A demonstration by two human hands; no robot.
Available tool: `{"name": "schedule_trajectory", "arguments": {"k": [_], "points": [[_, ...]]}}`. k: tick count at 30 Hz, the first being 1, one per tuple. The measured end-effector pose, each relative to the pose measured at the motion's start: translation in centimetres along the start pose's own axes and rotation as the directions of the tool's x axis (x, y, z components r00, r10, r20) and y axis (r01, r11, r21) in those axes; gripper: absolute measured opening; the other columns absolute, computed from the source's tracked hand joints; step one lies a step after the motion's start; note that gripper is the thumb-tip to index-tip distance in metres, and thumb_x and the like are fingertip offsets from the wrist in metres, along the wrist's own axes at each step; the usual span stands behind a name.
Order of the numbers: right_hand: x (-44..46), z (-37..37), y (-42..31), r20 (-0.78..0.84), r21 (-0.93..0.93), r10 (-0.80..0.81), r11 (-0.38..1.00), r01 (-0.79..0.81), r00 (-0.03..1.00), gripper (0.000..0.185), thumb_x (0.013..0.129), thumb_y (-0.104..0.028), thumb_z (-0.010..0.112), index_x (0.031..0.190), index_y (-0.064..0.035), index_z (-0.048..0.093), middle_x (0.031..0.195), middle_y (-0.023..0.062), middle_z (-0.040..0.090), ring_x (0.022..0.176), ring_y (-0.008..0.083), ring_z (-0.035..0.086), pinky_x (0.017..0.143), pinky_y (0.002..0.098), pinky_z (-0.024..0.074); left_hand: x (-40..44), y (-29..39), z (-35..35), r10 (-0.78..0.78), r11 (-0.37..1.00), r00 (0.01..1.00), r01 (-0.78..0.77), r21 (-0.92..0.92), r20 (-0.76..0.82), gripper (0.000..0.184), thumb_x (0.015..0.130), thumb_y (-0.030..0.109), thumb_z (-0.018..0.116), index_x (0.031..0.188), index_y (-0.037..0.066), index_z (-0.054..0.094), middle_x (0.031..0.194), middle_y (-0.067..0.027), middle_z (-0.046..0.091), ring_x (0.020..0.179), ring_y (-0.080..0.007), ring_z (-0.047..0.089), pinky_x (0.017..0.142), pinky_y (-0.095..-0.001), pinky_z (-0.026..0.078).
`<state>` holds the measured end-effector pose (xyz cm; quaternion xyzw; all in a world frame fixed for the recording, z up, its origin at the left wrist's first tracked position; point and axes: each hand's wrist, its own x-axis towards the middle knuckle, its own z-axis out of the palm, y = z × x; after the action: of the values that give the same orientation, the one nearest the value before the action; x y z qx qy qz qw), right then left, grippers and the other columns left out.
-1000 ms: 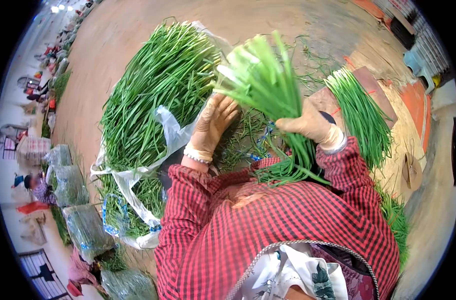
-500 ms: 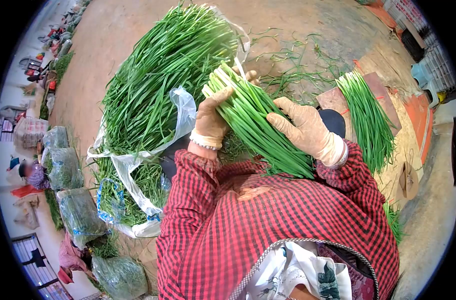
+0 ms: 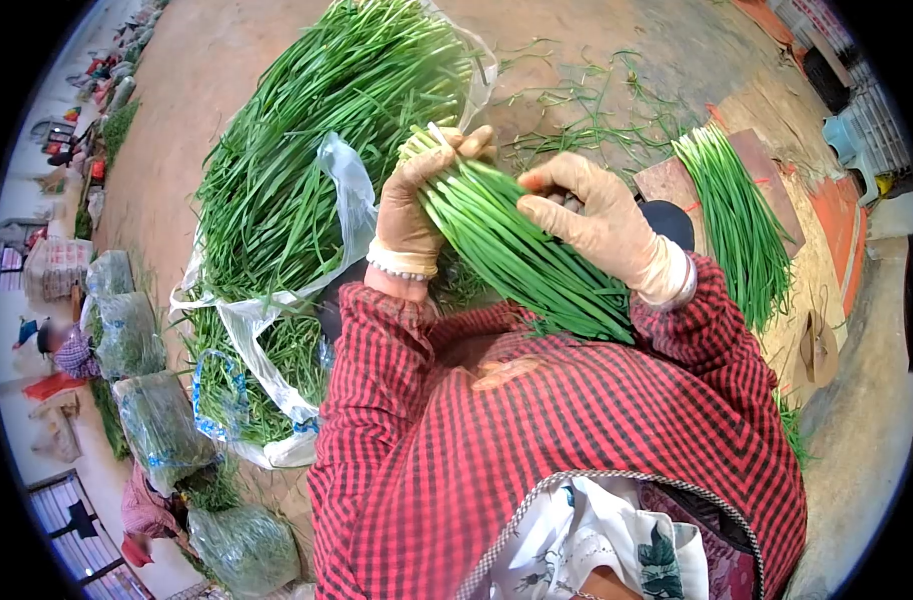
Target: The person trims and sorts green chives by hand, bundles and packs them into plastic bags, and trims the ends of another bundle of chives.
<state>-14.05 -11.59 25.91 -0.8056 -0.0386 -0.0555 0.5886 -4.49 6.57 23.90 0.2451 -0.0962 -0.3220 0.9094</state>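
A thick bunch of green garlic chives [image 3: 537, 250] lies slantwise in front of my chest, pale stem ends at upper left and leaf tips towards my sleeve. My gloved left hand [image 3: 417, 200] is closed round the stem ends, its fingers curled over the top. Over the middle of the bunch is my gloved right hand [image 3: 597, 220], thumb and forefinger apart and the other fingers bent. Nothing shows between them, and whether it touches the leaves is unclear. At left, a big heap of chives [image 3: 307, 170] rests in an open white plastic bag [image 3: 262, 325].
To the right, another bunch of chives [image 3: 732, 220] lies on a brown board [image 3: 767, 185]. Loose blades [image 3: 597, 125] litter the floor ahead. Wrapped bales [image 3: 157, 430] line the far left, with people [image 3: 152, 515] beside them. A pale blue stool [image 3: 852, 150] stands at upper right.
My right hand has lifted off the bunch's side and bent its fingers, shifting slightly left. My left hand has closed further over the stem ends, which sit a little higher.
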Motion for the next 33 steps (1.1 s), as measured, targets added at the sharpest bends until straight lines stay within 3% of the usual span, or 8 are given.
{"name": "schedule_trajectory", "arguments": {"k": [3, 10, 14, 16, 20, 24, 26, 33], "points": [[1.4, 0.3, 0.7, -0.026, -0.202, -0.256, 0.948, 0.246, 0.966, 0.021, 0.085, -0.020, 0.068, 0.096, -0.0016, 0.063, 0.083, 0.0043, 0.058, 0.072, 0.0109, 0.057, 0.066, 0.0249, 0.0474, 0.2, -0.4, 0.5, 0.033, 0.997, 0.998, -0.029, 0.065, -0.058, 0.026, 0.076, 0.009, 0.063, 0.101, 0.001, 0.060, 0.113, -0.0189, 0.061, 0.106, -0.0295, 0.057, 0.095, -0.0419, 0.046], [2.8, -3.1, 0.5, -0.020, 0.501, 0.164, 0.855, -0.132, 0.986, 0.021, 0.091, -0.023, 0.061, 0.095, -0.0023, 0.064, 0.082, 0.0022, 0.063, 0.062, 0.0080, 0.058, 0.060, 0.0209, 0.0472, -0.1, 1.8, 0.6, 0.226, 0.968, 0.971, -0.216, 0.126, -0.075, 0.018, 0.077, 0.009, 0.061, 0.094, 0.003, 0.059, 0.097, -0.0134, 0.065, 0.101, -0.0301, 0.060, 0.094, -0.0490, 0.046], [4.3, -6.1, 2.1, -0.087, 0.236, 0.226, 0.951, -0.201, 0.970, 0.033, 0.089, -0.030, 0.063, 0.106, -0.0010, 0.062, 0.096, 0.0095, 0.064, 0.075, 0.0128, 0.063, 0.068, 0.0247, 0.0499, -1.0, 4.8, -0.3, 0.315, 0.937, 0.947, -0.322, 0.139, 0.067, 0.013, 0.081, 0.015, 0.059, 0.091, 0.008, 0.056, 0.087, -0.0040, 0.058, 0.098, -0.0240, 0.055, 0.097, -0.0494, 0.042], [5.1, -4.9, 3.5, -0.178, -0.488, -0.307, 0.853, 0.187, 0.935, 0.048, 0.087, -0.033, 0.065, 0.119, 0.0007, 0.057, 0.110, 0.0155, 0.060, 0.100, 0.0223, 0.059, 0.087, 0.0327, 0.0474, -1.3, 5.5, 0.2, 0.316, 0.931, 0.942, -0.331, 0.156, 0.112, 0.014, 0.081, 0.015, 0.059, 0.092, 0.008, 0.055, 0.088, -0.0035, 0.057, 0.096, -0.0236, 0.055, 0.098, -0.0478, 0.041], [5.9, -0.6, -0.6, 0.120, 0.010, -0.321, 0.947, 0.322, 0.939, 0.048, 0.087, -0.025, 0.066, 0.125, -0.0006, 0.052, 0.122, 0.0126, 0.052, 0.120, 0.0229, 0.046, 0.101, 0.0328, 0.0360, -1.3, 5.3, 1.4, 0.273, 0.936, 0.950, -0.298, 0.186, 0.149, 0.016, 0.079, 0.014, 0.061, 0.092, 0.006, 0.057, 0.089, -0.0074, 0.061, 0.117, -0.0285, 0.051, 0.107, -0.0508, 0.033], [7.0, 2.5, -1.9, 0.131, 0.011, -0.475, 0.878, 0.478, 0.870, 0.036, 0.088, -0.020, 0.065, 0.118, -0.0018, 0.058, 0.114, 0.0081, 0.057, 0.109, 0.0171, 0.052, 0.095, 0.0302, 0.0410, -0.7, 5.2, 0.9, 0.320, 0.901, 0.909, -0.379, 0.210, 0.267, 0.017, 0.077, 0.013, 0.061, 0.092, 0.005, 0.060, 0.087, -0.0101, 0.063, 0.127, -0.0342, 0.042, 0.114, -0.0532, 0.020], [6.9, 3.9, -2.0, 0.304, 0.420, -0.186, 0.906, 0.043, 0.934, 0.035, 0.088, -0.020, 0.065, 0.118, -0.0021, 0.058, 0.106, 0.0068, 0.061, 0.100, 0.0147, 0.056, 0.089, 0.0277, 0.0446, -0.6, 5.6, 0.6, 0.316, 0.902, 0.904, -0.380, 0.203, 0.288, 0.018, 0.077, 0.014, 0.061, 0.092, 0.005, 0.060, 0.086, -0.0101, 0.064, 0.129, -0.0334, 0.041, 0.114, -0.0537, 0.017], [5.6, 2.2, 2.5, 0.195, -0.278, -0.270, 0.906, 0.318, 0.943, 0.032, 0.087, -0.019, 0.059, 0.112, 0.0001, 0.060, 0.098, 0.0127, 0.065, 0.096, 0.0241, 0.062, 0.085, 0.0327, 0.0479, -1.9, 8.6, -0.3, 0.459, 0.859, 0.834, -0.505, 0.088, 0.306, 0.016, 0.082, 0.013, 0.058, 0.095, 0.004, 0.061, 0.076, -0.0085, 0.061, 0.107, -0.0325, 0.057, 0.113, -0.0544, 0.021]]}}
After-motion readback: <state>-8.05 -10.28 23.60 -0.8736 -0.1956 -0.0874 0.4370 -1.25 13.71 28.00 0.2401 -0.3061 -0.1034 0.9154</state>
